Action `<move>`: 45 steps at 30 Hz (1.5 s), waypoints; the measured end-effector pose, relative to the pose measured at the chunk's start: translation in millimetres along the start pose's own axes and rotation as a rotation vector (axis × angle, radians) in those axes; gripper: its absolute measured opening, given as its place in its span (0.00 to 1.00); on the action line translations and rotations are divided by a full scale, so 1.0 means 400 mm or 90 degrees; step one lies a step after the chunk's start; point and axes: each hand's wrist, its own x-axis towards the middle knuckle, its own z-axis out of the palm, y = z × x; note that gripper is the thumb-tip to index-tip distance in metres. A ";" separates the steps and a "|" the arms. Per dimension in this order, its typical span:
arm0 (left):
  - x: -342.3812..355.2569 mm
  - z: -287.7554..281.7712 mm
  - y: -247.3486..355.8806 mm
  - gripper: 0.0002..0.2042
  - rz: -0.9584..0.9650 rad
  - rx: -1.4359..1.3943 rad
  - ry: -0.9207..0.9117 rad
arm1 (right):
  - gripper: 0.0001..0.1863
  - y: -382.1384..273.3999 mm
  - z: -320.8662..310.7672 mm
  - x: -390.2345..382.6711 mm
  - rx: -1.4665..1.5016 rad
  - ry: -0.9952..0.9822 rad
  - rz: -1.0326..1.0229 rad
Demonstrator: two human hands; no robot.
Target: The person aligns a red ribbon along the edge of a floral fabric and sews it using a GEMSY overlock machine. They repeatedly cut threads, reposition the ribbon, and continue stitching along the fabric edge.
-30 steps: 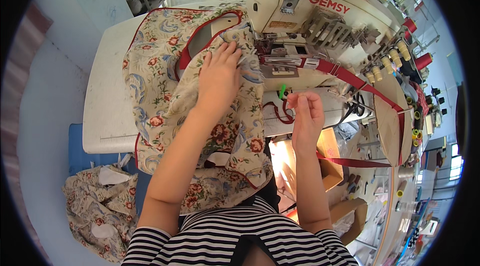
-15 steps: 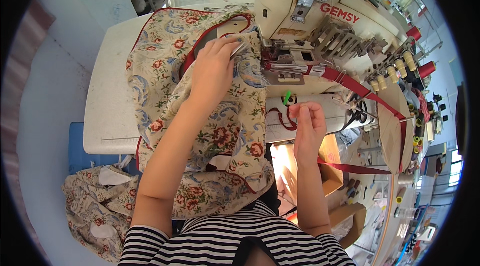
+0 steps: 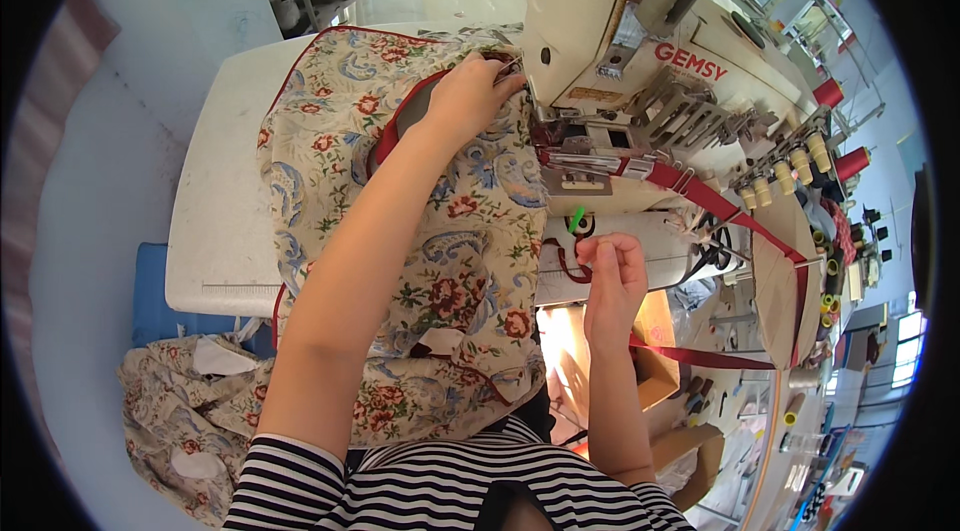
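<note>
Floral tapestry fabric (image 3: 440, 296) with dark red binding lies over the white work table and down toward my lap. My left hand (image 3: 470, 96) reaches to its far right part, beside the sewing machine (image 3: 575, 41). Its fingers are closed around silver thread snips (image 3: 511, 65), mostly hidden by the hand, at the red-bound opening (image 3: 405, 121). In front of the machine bed, my right hand (image 3: 613, 276) is raised with thumb and fingertips pinched together; what they hold, if anything, is too small to tell. Beside those fingertips are a narrow dark red strip (image 3: 572, 269) and a green piece (image 3: 576, 219).
Wide red binding tape (image 3: 710, 201) runs through the machine's metal guide to a wooden reel (image 3: 785, 306) at right. Thread cones (image 3: 800, 166) stand behind it. More floral fabric (image 3: 190, 421) hangs at lower left. Below my right hand is a cardboard box (image 3: 655, 351).
My left hand has moved away from me and slightly right with the snips, up to the fabric near the machine. The right hand keeps its pinch. The view has shifted slightly.
</note>
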 end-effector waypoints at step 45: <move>-0.107 -0.088 -0.081 0.10 -0.074 0.083 0.120 | 0.04 0.038 0.040 -0.001 -0.051 -0.119 0.072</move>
